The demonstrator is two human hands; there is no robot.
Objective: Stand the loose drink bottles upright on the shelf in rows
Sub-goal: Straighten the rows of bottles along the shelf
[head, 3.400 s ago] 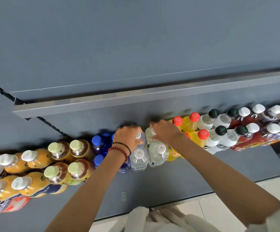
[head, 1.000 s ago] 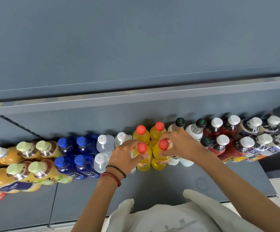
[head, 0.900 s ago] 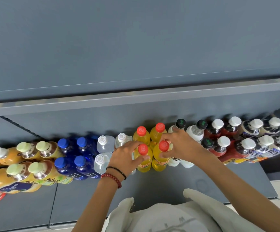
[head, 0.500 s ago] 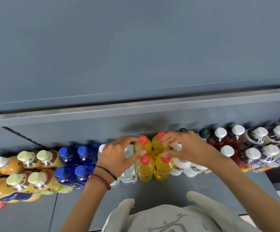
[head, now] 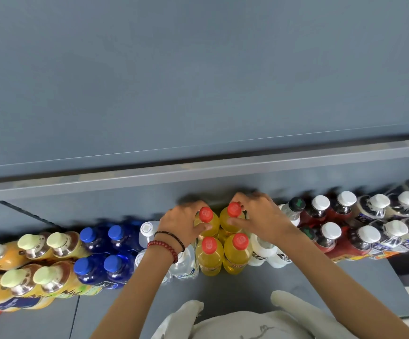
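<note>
Upright drink bottles stand in two rows along the grey shelf (head: 247,287). In the middle are yellow bottles with red caps. My left hand (head: 182,225) grips the back left yellow bottle (head: 207,220) just under its cap. My right hand (head: 259,217) grips the back right yellow bottle (head: 231,217) the same way. Two more yellow bottles (head: 209,255) (head: 237,252) stand in front of them, untouched. Clear bottles (head: 184,264) are partly hidden under my left wrist.
Blue bottles (head: 115,265) and orange juice bottles with pale caps (head: 39,280) fill the left side. White bottles (head: 272,253) and red and dark bottles with white caps (head: 360,241) fill the right. An upper shelf edge (head: 198,172) overhangs the back row. Bare shelf lies in front.
Both hands moved from the front pair of yellow bottles back to the rear pair and now grip them by the necks. The view has drifted slightly down.
</note>
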